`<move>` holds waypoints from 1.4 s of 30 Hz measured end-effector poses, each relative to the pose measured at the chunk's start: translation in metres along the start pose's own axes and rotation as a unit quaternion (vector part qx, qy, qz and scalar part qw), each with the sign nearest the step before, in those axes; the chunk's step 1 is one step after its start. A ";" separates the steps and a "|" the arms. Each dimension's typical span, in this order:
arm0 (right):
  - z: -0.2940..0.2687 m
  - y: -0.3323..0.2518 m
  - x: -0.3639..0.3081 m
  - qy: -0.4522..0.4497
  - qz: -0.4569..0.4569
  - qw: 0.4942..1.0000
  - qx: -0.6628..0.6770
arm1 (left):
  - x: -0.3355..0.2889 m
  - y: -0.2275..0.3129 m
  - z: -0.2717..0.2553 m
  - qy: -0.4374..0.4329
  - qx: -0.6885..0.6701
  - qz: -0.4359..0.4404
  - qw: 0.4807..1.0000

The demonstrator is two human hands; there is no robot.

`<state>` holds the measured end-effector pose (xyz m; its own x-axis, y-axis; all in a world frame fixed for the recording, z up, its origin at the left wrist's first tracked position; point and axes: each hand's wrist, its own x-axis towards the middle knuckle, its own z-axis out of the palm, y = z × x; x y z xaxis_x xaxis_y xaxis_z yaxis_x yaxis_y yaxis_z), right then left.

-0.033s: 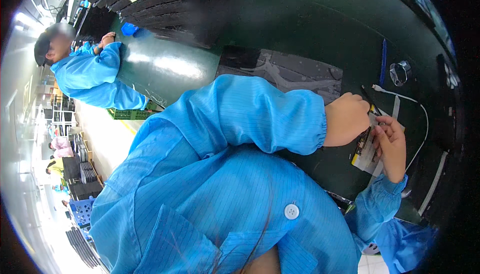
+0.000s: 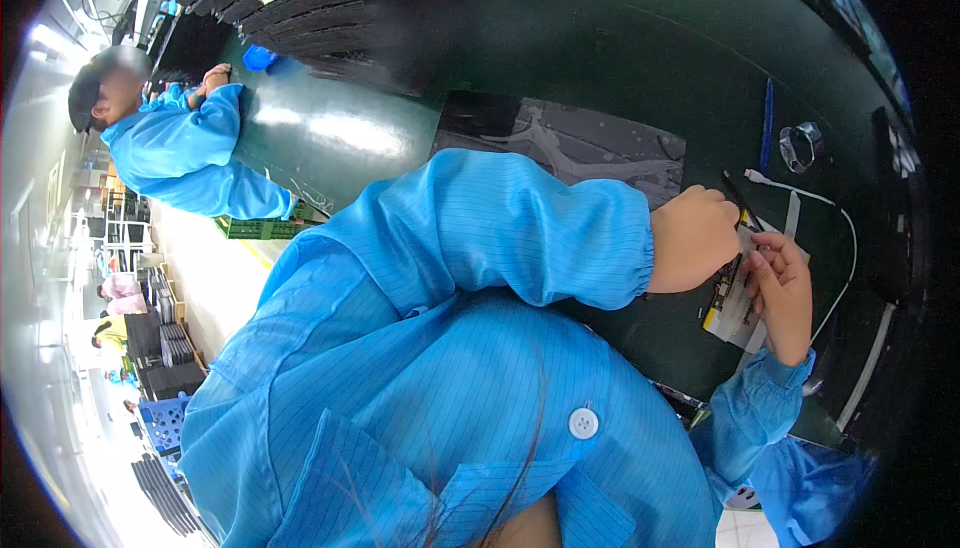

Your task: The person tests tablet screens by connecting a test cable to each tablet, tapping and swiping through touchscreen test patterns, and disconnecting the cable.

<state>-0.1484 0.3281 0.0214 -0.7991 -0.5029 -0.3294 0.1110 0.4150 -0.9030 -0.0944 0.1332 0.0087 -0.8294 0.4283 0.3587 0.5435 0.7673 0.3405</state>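
Small circuit board [image 2: 728, 300], yellow-edged, lies on the dark green surface [image 2: 600, 38] at the right, pinned between both hands. Left hand [image 2: 693, 238] is a closed fist over the board's upper end, pinching a thin dark tool [image 2: 733, 191], probably a stylus or driver; the tip is hidden. Right hand [image 2: 783, 293] presses its curled fingers on the board's right edge, steadying it. A white cable [image 2: 835, 210] loops just beside, a metal ring [image 2: 800, 145] beyond it. A co-worker's blue sleeve [image 2: 185, 153] rests far left. Risk: the tool could skid off the board if the right hand's hold loosens, or the cable snags a wrist.
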 end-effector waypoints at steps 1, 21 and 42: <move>0.000 0.000 0.000 0.002 -0.001 1.000 0.001 | 0.000 0.000 0.000 -0.001 -0.001 0.001 1.000; 0.001 0.004 0.002 0.007 0.002 1.000 -0.001 | 0.000 0.000 0.004 0.002 0.010 -0.014 1.000; 0.010 0.012 0.009 0.055 -0.046 0.997 -0.039 | 0.001 -0.001 0.007 0.025 0.001 -0.006 1.000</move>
<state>-0.1485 0.3213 0.0048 -0.8643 -0.4569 -0.2104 -0.0079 0.4305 -0.9025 -0.0963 0.1366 0.0025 -0.8285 0.3946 0.3974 0.5329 0.7737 0.3426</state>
